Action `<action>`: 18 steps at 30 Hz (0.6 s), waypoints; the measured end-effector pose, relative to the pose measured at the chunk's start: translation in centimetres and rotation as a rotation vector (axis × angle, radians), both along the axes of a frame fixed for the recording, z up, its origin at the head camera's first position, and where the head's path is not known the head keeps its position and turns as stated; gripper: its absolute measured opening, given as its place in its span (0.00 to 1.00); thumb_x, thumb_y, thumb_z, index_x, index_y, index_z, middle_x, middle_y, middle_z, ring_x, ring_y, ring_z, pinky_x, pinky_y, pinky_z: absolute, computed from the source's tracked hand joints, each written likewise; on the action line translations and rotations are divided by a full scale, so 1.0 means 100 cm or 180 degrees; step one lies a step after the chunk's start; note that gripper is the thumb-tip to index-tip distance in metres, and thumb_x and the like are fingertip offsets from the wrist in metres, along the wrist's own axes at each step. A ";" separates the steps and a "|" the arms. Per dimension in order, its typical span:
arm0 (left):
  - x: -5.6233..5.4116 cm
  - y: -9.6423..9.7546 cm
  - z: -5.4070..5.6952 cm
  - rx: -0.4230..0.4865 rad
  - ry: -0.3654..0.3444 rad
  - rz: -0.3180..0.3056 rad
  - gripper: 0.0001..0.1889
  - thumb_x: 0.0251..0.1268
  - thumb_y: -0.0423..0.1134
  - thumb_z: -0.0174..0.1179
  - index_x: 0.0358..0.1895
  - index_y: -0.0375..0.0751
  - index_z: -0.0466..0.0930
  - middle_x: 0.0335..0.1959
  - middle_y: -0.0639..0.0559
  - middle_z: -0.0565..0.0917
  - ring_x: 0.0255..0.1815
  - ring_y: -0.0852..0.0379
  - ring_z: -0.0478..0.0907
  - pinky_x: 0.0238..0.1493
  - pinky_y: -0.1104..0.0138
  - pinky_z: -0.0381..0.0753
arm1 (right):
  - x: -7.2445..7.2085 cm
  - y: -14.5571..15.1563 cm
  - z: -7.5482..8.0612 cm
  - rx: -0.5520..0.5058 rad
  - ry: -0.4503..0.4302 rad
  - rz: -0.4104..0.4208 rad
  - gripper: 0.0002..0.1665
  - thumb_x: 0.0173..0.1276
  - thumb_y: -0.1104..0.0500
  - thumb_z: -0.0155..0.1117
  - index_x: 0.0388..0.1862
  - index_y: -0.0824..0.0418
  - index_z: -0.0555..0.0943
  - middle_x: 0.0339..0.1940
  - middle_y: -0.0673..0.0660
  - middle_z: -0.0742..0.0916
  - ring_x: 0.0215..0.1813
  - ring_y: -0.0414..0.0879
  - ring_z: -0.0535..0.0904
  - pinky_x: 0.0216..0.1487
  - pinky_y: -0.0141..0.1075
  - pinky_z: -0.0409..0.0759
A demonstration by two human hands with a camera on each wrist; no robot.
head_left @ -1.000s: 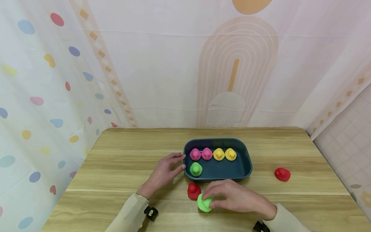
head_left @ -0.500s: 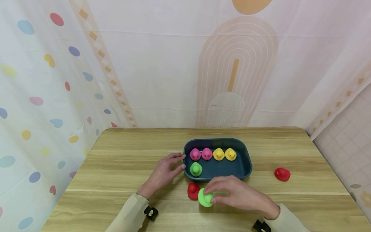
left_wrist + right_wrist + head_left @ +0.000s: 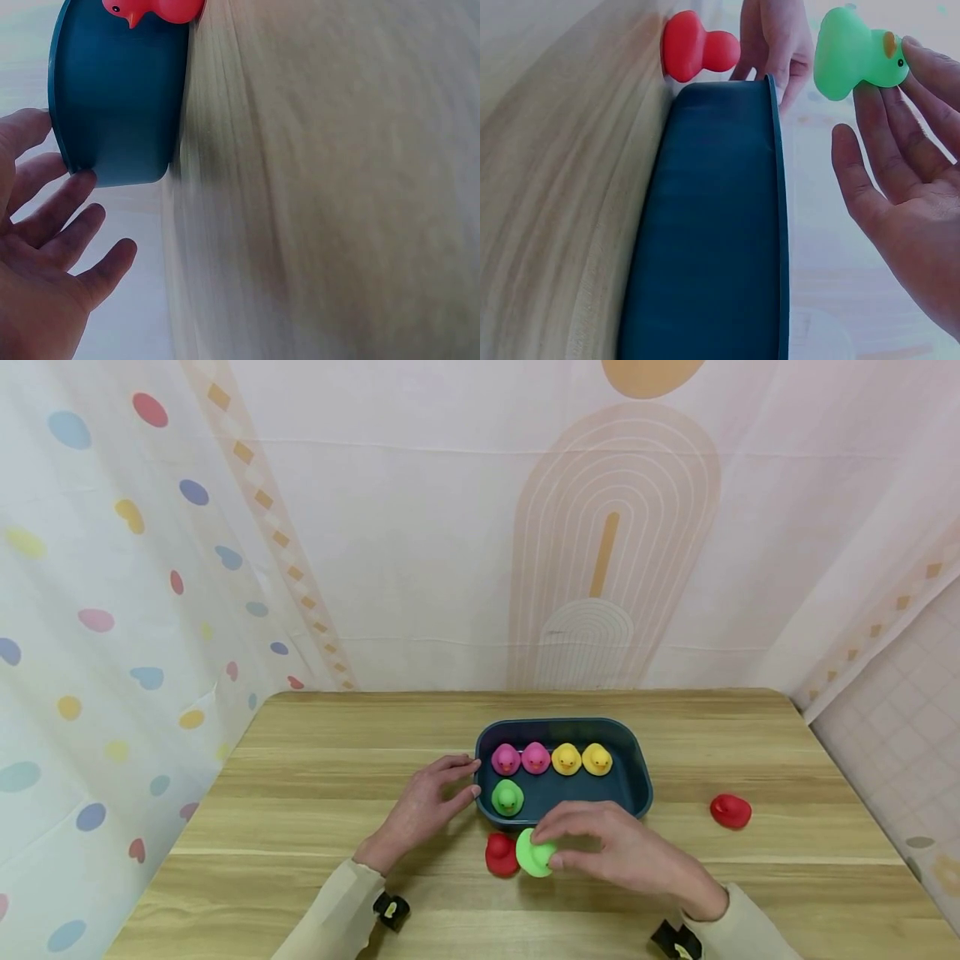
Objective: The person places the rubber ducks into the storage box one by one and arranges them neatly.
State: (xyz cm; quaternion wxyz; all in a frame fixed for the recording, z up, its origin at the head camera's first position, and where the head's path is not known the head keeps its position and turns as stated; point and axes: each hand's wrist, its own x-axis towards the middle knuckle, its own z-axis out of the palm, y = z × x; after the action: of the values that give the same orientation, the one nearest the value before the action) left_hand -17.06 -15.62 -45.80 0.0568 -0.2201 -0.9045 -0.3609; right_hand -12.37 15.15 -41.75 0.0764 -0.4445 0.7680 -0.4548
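My right hand (image 3: 618, 847) pinches a light green rubber duck (image 3: 534, 853) by its head between thumb and fingers, held up in front of the dark blue tray (image 3: 640, 777). In the right wrist view the green duck (image 3: 855, 56) hangs above the level of the tray rim (image 3: 778, 187). The fingertips of my left hand (image 3: 420, 806) touch the tray's left end, fingers spread, as the left wrist view of that hand (image 3: 52, 240) also shows. Inside the tray stand two pink ducks (image 3: 506, 760), two yellow ducks (image 3: 566, 760) and a green duck (image 3: 507, 797).
One red duck (image 3: 501, 856) sits on the wooden table (image 3: 337, 793) just before the tray's front wall. Another red duck (image 3: 731, 811) lies to the right of the tray. A patterned curtain (image 3: 420, 527) hangs behind the table.
My right hand has lifted the light green duck and brought it slightly forward, closer to the tray's front edge. The left hand and the other ducks have stayed in place.
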 end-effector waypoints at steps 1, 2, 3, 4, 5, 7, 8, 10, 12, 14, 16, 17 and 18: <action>0.000 0.000 0.000 -0.0006 0.0004 0.0000 0.21 0.72 0.40 0.67 0.64 0.37 0.83 0.65 0.43 0.81 0.68 0.41 0.76 0.69 0.46 0.74 | 0.000 0.000 0.000 -0.0014 0.0016 -0.0014 0.13 0.76 0.54 0.66 0.57 0.51 0.87 0.55 0.46 0.88 0.56 0.41 0.82 0.57 0.40 0.83; 0.000 0.000 0.000 -0.0010 0.0008 -0.0004 0.21 0.72 0.40 0.67 0.64 0.36 0.83 0.65 0.42 0.81 0.68 0.41 0.76 0.69 0.46 0.74 | -0.001 0.000 0.001 -0.0027 0.0041 -0.0029 0.13 0.76 0.54 0.67 0.56 0.51 0.87 0.55 0.46 0.88 0.56 0.41 0.82 0.57 0.40 0.83; 0.000 0.000 0.001 -0.0011 0.0011 -0.0006 0.21 0.72 0.40 0.67 0.64 0.36 0.83 0.65 0.42 0.81 0.68 0.41 0.76 0.69 0.46 0.74 | -0.001 0.000 0.001 -0.0041 0.0068 -0.0040 0.13 0.76 0.55 0.67 0.56 0.51 0.87 0.55 0.46 0.88 0.56 0.41 0.82 0.57 0.40 0.83; 0.000 0.000 0.001 -0.0010 0.0012 -0.0011 0.21 0.72 0.40 0.67 0.64 0.36 0.83 0.65 0.42 0.81 0.68 0.41 0.76 0.69 0.46 0.74 | -0.002 0.000 0.002 -0.0051 0.0104 -0.0050 0.13 0.76 0.55 0.67 0.56 0.51 0.87 0.55 0.46 0.88 0.56 0.41 0.82 0.57 0.40 0.83; 0.000 0.000 0.001 -0.0012 0.0015 -0.0014 0.21 0.72 0.40 0.67 0.64 0.36 0.83 0.65 0.42 0.81 0.68 0.41 0.76 0.69 0.46 0.74 | -0.002 0.000 0.002 -0.0062 0.0118 -0.0057 0.13 0.76 0.55 0.67 0.56 0.51 0.87 0.55 0.46 0.88 0.56 0.41 0.82 0.57 0.40 0.83; 0.000 0.000 0.001 -0.0021 0.0025 -0.0019 0.21 0.72 0.40 0.67 0.64 0.35 0.83 0.65 0.42 0.81 0.68 0.41 0.76 0.69 0.46 0.74 | -0.004 0.001 0.002 -0.0086 0.0155 -0.0069 0.13 0.76 0.56 0.67 0.56 0.52 0.87 0.54 0.46 0.88 0.55 0.41 0.83 0.56 0.39 0.84; 0.000 0.000 0.001 -0.0023 0.0028 -0.0020 0.21 0.72 0.40 0.67 0.64 0.35 0.83 0.65 0.42 0.81 0.68 0.41 0.76 0.69 0.46 0.74 | -0.004 0.001 0.002 -0.0095 0.0162 -0.0078 0.13 0.76 0.56 0.67 0.56 0.52 0.87 0.54 0.47 0.88 0.55 0.41 0.83 0.56 0.39 0.84; 0.000 0.000 0.001 -0.0030 0.0037 -0.0020 0.21 0.72 0.40 0.67 0.64 0.35 0.83 0.64 0.42 0.81 0.68 0.41 0.76 0.69 0.46 0.74 | -0.006 0.001 0.002 -0.0106 0.0139 -0.0099 0.13 0.76 0.56 0.67 0.57 0.52 0.87 0.55 0.47 0.88 0.55 0.42 0.83 0.56 0.40 0.84; 0.000 0.000 0.001 -0.0040 0.0041 -0.0019 0.21 0.72 0.40 0.67 0.63 0.35 0.83 0.64 0.42 0.81 0.68 0.41 0.76 0.69 0.46 0.74 | -0.007 0.002 0.001 -0.0107 0.0100 -0.0143 0.13 0.76 0.56 0.67 0.57 0.53 0.87 0.55 0.47 0.88 0.56 0.42 0.83 0.55 0.41 0.85; 0.000 0.000 0.001 -0.0040 0.0031 -0.0016 0.21 0.72 0.41 0.67 0.63 0.36 0.83 0.64 0.42 0.81 0.68 0.41 0.76 0.69 0.46 0.74 | -0.008 0.002 0.001 -0.0103 0.0067 -0.0211 0.14 0.76 0.55 0.67 0.57 0.52 0.87 0.55 0.47 0.88 0.56 0.42 0.82 0.56 0.42 0.85; 0.000 0.000 0.001 -0.0035 0.0017 -0.0016 0.21 0.72 0.41 0.67 0.64 0.36 0.83 0.65 0.43 0.81 0.68 0.41 0.76 0.69 0.46 0.74 | -0.008 0.002 0.001 -0.0103 0.0081 -0.0286 0.14 0.75 0.56 0.68 0.57 0.52 0.87 0.55 0.46 0.87 0.56 0.42 0.82 0.56 0.42 0.84; 0.000 0.000 0.001 -0.0035 0.0011 -0.0018 0.21 0.72 0.41 0.67 0.64 0.36 0.83 0.65 0.43 0.81 0.69 0.41 0.76 0.69 0.46 0.74 | -0.009 0.002 0.001 -0.0105 0.0097 -0.0327 0.14 0.75 0.56 0.68 0.57 0.52 0.87 0.55 0.46 0.87 0.56 0.42 0.82 0.57 0.41 0.84; 0.000 0.000 0.001 -0.0032 0.0004 -0.0020 0.21 0.72 0.41 0.67 0.64 0.36 0.83 0.65 0.43 0.81 0.69 0.41 0.76 0.70 0.46 0.74 | -0.009 0.002 0.001 -0.0102 0.0128 -0.0373 0.14 0.75 0.56 0.68 0.57 0.51 0.87 0.55 0.45 0.87 0.56 0.41 0.82 0.57 0.40 0.84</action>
State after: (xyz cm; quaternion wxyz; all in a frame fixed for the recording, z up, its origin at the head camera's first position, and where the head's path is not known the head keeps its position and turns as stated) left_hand -17.07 -15.64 -45.69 0.0551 -0.2234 -0.9056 -0.3563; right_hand -13.31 15.38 -41.65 0.0271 -0.4090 0.7867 -0.4616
